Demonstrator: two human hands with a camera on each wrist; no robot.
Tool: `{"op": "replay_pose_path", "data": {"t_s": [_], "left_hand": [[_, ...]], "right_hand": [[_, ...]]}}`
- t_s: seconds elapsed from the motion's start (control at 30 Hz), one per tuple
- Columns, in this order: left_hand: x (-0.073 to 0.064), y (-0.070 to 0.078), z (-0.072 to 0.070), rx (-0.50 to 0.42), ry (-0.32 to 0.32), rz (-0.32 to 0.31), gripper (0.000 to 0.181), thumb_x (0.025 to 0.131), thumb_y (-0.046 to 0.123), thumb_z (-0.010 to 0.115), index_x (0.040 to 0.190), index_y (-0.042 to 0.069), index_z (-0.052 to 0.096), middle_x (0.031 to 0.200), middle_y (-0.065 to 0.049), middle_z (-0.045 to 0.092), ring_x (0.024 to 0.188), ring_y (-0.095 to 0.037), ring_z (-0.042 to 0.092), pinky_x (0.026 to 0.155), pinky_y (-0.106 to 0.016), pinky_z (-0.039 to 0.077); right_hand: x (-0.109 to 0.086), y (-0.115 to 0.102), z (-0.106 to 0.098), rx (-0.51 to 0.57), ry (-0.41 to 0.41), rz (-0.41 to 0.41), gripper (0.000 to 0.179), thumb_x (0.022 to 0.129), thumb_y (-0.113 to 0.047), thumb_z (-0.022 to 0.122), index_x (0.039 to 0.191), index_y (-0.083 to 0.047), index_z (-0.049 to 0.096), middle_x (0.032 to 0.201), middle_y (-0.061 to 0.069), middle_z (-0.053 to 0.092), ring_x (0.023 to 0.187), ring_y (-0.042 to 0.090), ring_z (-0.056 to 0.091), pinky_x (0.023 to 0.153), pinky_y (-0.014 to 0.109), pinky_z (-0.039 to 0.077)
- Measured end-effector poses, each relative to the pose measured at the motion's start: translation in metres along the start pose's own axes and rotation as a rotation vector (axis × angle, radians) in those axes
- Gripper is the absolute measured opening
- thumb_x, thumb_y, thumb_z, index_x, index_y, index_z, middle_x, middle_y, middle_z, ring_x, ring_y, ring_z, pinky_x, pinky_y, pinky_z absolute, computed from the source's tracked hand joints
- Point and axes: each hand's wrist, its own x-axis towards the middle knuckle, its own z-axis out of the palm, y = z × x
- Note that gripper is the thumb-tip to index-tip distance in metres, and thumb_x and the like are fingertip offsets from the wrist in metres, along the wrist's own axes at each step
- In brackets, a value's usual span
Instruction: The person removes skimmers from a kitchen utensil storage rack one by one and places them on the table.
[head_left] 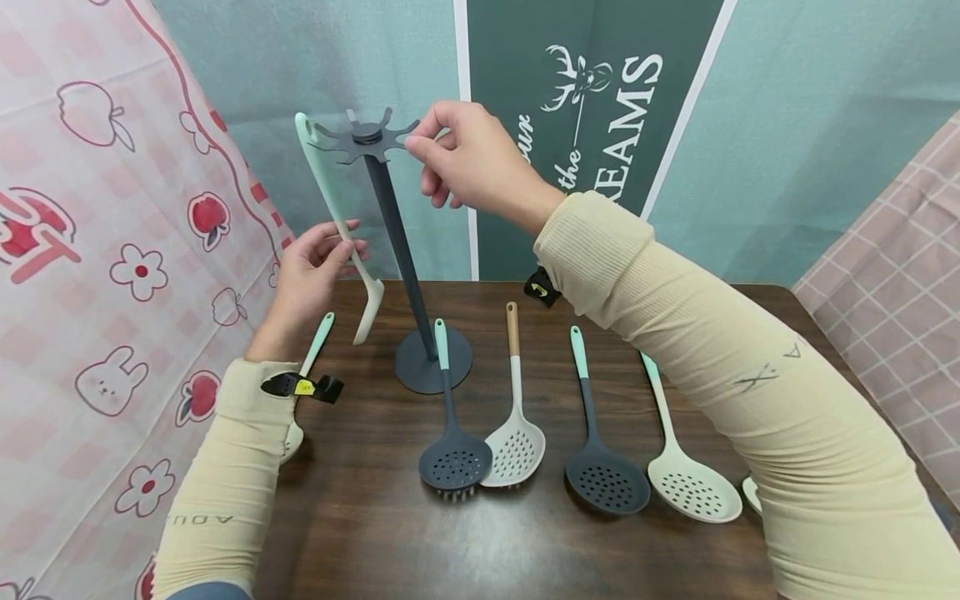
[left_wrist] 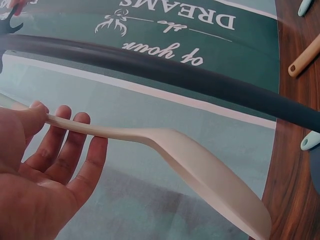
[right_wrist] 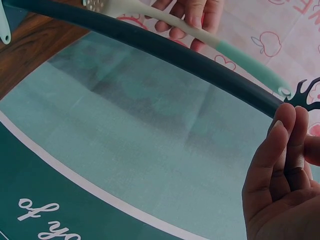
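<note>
My left hand (head_left: 311,262) holds a cream skimmer (left_wrist: 200,160) by its shaft, between thumb and fingers. The skimmer hangs head down, and its mint handle end (head_left: 322,171) is at the left hooks of a dark utensil stand (head_left: 397,233). In the right wrist view, the handle's hole (right_wrist: 285,92) is right by a hook; whether it is hung there I cannot tell. My right hand (head_left: 472,158) pinches a hook on the right side of the stand's top (head_left: 367,133) between thumb and forefinger. Small holes show in the skimmer's head (right_wrist: 96,5).
On the brown table (head_left: 360,517) lie a dark skimmer (head_left: 455,461), a white wood-handled one (head_left: 517,450), a dark one (head_left: 607,483) and a cream one (head_left: 693,487). A mint-handled utensil (head_left: 318,342) is partly behind my left forearm. A white edge (head_left: 752,493) shows beside my right sleeve.
</note>
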Motion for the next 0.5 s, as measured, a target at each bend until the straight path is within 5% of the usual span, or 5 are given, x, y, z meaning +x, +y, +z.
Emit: {"op": "replay_pose_path", "data": {"t_s": [0.5], "left_hand": [[-0.006, 0.003, -0.021, -0.034, -0.018, 0.005, 0.022, 0.102, 0.005, 0.06, 0.123, 0.007, 0.068, 0.097, 0.0, 0.075, 0.09, -0.013, 0.071, 0.078, -0.022, 0.058]], "right_hand": [[-0.001, 0.001, 0.0, -0.005, -0.004, 0.013, 0.015, 0.106, -0.025, 0.057, 0.104, -0.01, 0.057, 0.076, 0.012, 0.067, 0.068, 0.025, 0.068, 0.061, 0.031, 0.055]]}}
